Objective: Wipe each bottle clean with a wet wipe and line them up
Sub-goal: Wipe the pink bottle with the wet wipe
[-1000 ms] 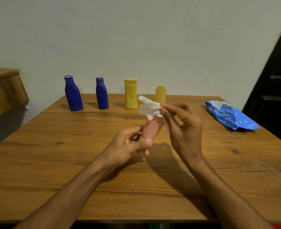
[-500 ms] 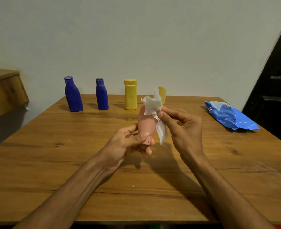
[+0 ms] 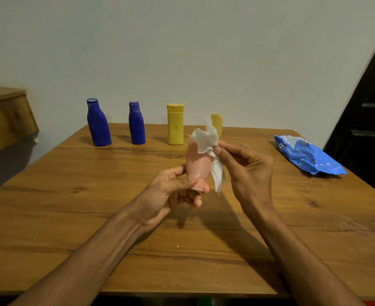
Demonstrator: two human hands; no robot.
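Your left hand (image 3: 171, 191) holds the pink bottle (image 3: 198, 164) upright by its narrow lower end, fingers curled round it, above the wooden table (image 3: 71, 206). Your right hand (image 3: 248, 171) pinches the white wet wipe (image 3: 204, 140) against the bottle's top. Behind the pink bottle, a small yellow bottle (image 3: 217, 124) is half hidden by the wipe. Left of it stand a taller yellow bottle (image 3: 175, 127), a small blue bottle (image 3: 137, 124) and a large blue bottle (image 3: 98, 124). Well to the right of the pink bottle lies a blue wipes pack (image 3: 307, 155). The pale wall (image 3: 204, 51) is behind, and a wooden ledge (image 3: 3, 115) is far to the left.
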